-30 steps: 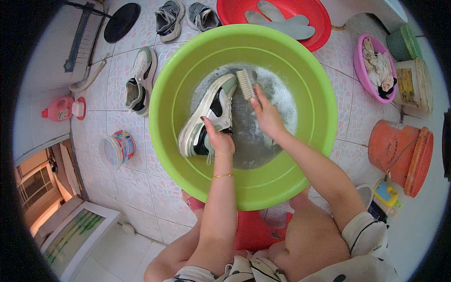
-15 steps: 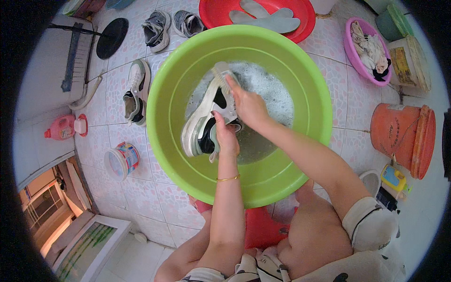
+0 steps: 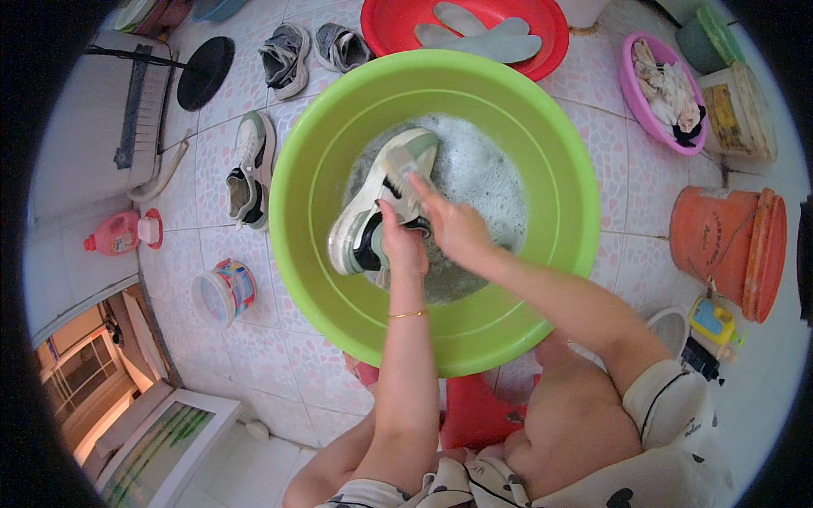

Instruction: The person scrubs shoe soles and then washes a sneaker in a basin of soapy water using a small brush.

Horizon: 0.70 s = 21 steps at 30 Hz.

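Note:
My left hand (image 3: 403,243) grips a white, black and pale green sneaker (image 3: 360,222) by its ankle opening, the toe pointing away from me. In my right hand (image 3: 457,229) is a scrub brush (image 3: 408,167), pressed on the side of the shoe's forefoot; its bristles are partly hidden. Both hands are inside a large lime green basin (image 3: 542,296). Foamy grey water (image 3: 487,173) lies at the bottom of it, under the sneaker.
A matching sneaker (image 3: 250,165) stands on the tiles left of the basin. Beyond are grey shoes (image 3: 286,61) and a red basin (image 3: 555,34) with insoles (image 3: 495,42). An orange bucket (image 3: 711,233) and a pink basin of clothes (image 3: 631,76) stand right; a small white tub (image 3: 216,296), left.
The brush has moved from near the toe back toward me along the sneaker's side, with my right hand. More of the toe shows now. My left hand keeps its hold.

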### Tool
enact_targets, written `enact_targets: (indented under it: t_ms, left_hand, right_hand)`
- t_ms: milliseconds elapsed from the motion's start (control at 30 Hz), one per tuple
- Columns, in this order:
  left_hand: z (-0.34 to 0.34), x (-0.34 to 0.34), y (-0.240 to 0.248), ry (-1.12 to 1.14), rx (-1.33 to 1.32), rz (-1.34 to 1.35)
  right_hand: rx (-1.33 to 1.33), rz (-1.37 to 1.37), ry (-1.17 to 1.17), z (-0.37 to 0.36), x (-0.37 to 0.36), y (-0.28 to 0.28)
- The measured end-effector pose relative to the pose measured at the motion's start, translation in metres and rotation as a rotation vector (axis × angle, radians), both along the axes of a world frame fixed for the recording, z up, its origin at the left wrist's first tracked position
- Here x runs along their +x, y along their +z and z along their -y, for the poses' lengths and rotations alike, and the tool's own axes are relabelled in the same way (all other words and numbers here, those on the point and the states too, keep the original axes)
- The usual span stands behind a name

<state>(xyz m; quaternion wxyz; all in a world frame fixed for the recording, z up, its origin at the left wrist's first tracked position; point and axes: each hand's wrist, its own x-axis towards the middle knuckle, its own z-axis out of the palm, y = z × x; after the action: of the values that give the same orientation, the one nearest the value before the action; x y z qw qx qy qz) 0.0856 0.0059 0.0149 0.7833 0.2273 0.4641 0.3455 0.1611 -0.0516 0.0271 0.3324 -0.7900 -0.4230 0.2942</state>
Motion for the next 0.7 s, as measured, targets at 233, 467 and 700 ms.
enact_targets:
  t_ms: [233, 467, 700]
  left_hand:
    - [0.005, 0.013, -0.002, -0.06, -0.038, 0.101]
    - [-0.015, -0.005, -0.001, 0.037, -0.069, -0.014]
    - [-0.002, -0.01, -0.002, -0.049, -0.078, 0.101]
  right_hand:
    - [-0.026, 0.125, -0.106, -0.028, 0.041, -0.035]
    - [0.005, -0.106, 0.077, 0.028, -0.031, 0.025]
    - [-0.054, 0.053, 0.119, 0.018, -0.005, 0.0]
